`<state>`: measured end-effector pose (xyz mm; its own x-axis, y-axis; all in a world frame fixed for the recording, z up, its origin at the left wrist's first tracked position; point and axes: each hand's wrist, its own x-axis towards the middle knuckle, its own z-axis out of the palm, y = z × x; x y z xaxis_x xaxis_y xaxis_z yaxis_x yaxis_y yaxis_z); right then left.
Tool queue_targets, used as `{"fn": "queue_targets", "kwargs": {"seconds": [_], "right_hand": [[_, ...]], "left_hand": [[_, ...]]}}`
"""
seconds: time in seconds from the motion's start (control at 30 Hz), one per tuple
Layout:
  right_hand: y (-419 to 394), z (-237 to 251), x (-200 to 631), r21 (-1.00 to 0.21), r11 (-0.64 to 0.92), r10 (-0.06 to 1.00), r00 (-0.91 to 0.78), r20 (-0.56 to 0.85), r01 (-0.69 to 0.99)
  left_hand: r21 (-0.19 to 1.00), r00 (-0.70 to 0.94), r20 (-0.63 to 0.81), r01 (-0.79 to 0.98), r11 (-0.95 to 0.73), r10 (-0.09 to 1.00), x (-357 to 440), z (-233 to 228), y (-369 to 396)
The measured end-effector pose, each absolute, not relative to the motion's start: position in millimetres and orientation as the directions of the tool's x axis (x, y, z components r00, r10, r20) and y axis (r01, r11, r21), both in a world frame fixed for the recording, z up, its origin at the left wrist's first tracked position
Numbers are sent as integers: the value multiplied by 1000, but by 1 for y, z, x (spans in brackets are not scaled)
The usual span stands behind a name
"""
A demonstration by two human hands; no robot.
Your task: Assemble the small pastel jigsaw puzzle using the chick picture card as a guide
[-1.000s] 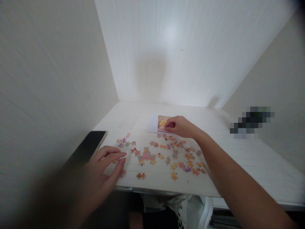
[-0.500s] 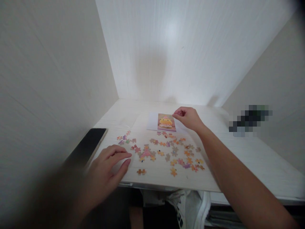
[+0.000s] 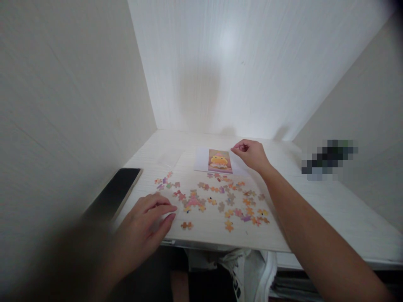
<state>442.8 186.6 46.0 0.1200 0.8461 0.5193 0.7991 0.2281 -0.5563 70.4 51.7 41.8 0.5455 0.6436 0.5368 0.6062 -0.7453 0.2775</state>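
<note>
My left hand [image 3: 149,218] rests by the table's front edge, thumb and forefinger apart, with nothing seen between them. Just beyond its fingertips lies a joined cluster of jigsaw puzzle pieces [image 3: 193,202], pink in the middle. A brown pair of joined pieces [image 3: 187,225] is nearer the edge. My right hand [image 3: 250,152] is closed in a pinch beside the upper right corner of a picture card [image 3: 219,162], which shows a yellow figure with a pink hat. Whatever may be between those fingertips is too small to make out. Loose puzzle pieces [image 3: 248,202] lie below the card.
A dark phone [image 3: 113,193] lies at the left, near the side wall. A clear plastic sheet or bag [image 3: 171,158] is left of the card. White panels enclose the table [image 3: 214,239] at the back and sides. A blurred-out dark object [image 3: 330,156] is at the right.
My right hand has drawn slightly right, off the card's corner. The left hand has shifted a little to the right. The pieces look unmoved.
</note>
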Motion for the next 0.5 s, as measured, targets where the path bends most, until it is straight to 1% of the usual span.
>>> {"fn": "queue_targets", "kwargs": {"seconds": [0.1,0.2,0.3,0.37,0.5], "right_hand": [[187,47,446,-565,215,803,186,567,797],[188,48,451,-556,205,738,246,629,806],[189,48,456,-526,194,680,272,681,828],[189,47,458,-508,191,658,275,702,840],[190,44,460,-491,197,647,264,716,849]], "left_hand": [[290,562,520,592,-752,643,75,39,44],[258,595,523,572,-779,610,80,38,37],[236,608,533,561,-793,589,85,38,33],[248,621,526,542,-803,581,87,38,32],[291,663,485,492,-820,570,89,37,33]]}}
